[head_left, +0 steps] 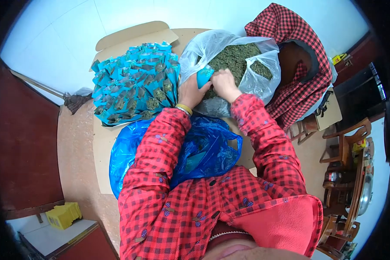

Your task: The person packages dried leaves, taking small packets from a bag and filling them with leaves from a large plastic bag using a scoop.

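My left hand (pixel 192 92) is closed around a small teal packet (pixel 204 75), held upright over the near left side of a clear plastic bag (pixel 212 39). That bag is open and full of dried green leafy material (pixel 236 56). Beside the packet, my right hand (pixel 225 83) has its fingers curled together over the leaves; what they hold, if anything, is hidden. To the left stand many teal packets (pixel 136 82), packed close in rows, with dark green contents showing at their open tops. A crumpled blue plastic bag (pixel 208 149) lies under my forearms, with teal pieces inside.
A cardboard sheet (pixel 102 173) lies under the work, and a cardboard flap (pixel 132 34) rises behind the packets. At right, red checked cloth (pixel 307 47) drapes beside the clear bag. Wooden chairs (pixel 346 143) stand further right; a yellow box (pixel 64 215) sits at lower left.
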Available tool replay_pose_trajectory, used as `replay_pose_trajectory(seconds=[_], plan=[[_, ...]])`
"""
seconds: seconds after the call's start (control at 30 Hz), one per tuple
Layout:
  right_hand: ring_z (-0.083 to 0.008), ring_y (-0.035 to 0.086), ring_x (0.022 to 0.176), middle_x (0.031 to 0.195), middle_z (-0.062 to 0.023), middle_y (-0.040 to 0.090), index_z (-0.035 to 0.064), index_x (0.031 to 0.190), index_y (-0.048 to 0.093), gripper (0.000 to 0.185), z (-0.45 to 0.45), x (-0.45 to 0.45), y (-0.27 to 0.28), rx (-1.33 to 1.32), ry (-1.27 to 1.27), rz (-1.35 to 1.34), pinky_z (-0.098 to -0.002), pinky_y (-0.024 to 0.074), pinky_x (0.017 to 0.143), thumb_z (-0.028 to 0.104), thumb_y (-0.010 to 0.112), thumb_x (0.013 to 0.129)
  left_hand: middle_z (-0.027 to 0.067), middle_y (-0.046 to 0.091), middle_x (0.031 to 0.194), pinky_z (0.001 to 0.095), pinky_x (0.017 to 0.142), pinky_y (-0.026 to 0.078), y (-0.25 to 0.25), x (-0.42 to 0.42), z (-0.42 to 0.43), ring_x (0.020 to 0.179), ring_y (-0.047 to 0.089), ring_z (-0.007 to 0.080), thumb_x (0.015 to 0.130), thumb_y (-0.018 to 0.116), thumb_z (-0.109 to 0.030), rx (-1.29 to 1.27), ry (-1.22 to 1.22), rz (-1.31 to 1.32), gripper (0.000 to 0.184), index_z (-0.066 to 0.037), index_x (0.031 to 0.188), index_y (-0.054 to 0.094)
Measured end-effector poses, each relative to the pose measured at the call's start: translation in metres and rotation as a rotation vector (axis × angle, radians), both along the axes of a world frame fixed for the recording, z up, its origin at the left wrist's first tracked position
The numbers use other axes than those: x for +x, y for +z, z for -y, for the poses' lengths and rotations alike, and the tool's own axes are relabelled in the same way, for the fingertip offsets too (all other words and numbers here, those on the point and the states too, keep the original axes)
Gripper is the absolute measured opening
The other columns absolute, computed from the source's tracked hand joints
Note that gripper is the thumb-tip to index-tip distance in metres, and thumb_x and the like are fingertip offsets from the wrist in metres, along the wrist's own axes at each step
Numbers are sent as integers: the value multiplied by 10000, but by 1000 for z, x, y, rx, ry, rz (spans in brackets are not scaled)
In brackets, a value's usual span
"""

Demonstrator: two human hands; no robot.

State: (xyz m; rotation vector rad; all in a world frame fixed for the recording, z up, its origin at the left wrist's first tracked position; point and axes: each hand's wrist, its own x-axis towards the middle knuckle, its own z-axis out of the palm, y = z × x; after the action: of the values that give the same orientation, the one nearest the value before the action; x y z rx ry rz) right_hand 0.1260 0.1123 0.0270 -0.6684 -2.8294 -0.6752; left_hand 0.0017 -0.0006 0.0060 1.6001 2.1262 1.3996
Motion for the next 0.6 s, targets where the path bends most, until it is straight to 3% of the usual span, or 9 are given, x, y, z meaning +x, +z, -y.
replay_pose_trajectory(seconds=[0.1, 0.17, 0.3, 0.47, 0.6], plan=[[-272, 669, 851, 822, -110, 710, 90, 779, 728, 137, 1, 3, -4, -192, -45, -70, -393, 490, 766, 140, 601, 761, 251, 637, 1061, 467, 844, 479, 1, -3, 0, 992, 602, 418, 800, 696, -458, -7, 13, 34, 601, -13, 1182, 564], [-321, 678, 887, 900, -153, 713, 72, 894, 743, 213, -5, 13, -3, -679, -189, -301, -409, 512, 824, 131, 568, 787, 251, 636, 1064, 464, 849, 478, -1, 0, -1, 998, 600, 417, 799, 698, -454, -7, 5, 42, 603, -13, 1188, 563], [-311, 688, 892, 904, -167, 713, 66, 956, 737, 245, -18, 32, 11, -967, -177, -448, -376, 520, 845, 136, 553, 810, 243, 634, 1088, 456, 861, 477, 1, 0, -2, 1013, 599, 410, 792, 709, -442, -11, 17, -4, 622, -23, 1224, 553], [-258, 696, 854, 874, -135, 724, 54, 992, 730, 249, -29, 48, 35, -976, -250, -567, -346, 519, 805, 135, 552, 837, 231, 629, 1125, 453, 875, 474, 4, 0, 1, 1033, 599, 397, 782, 716, -438, -40, -24, -23, 644, -49, 1263, 539], [-300, 681, 864, 889, -134, 716, 34, 981, 717, 225, -8, 51, 69, -790, -224, -600, -372, 517, 806, 141, 567, 853, 220, 622, 1157, 449, 887, 471, 4, 0, 1, 1058, 595, 384, 774, 720, -435, -48, -33, -64, 671, -74, 1301, 515]])
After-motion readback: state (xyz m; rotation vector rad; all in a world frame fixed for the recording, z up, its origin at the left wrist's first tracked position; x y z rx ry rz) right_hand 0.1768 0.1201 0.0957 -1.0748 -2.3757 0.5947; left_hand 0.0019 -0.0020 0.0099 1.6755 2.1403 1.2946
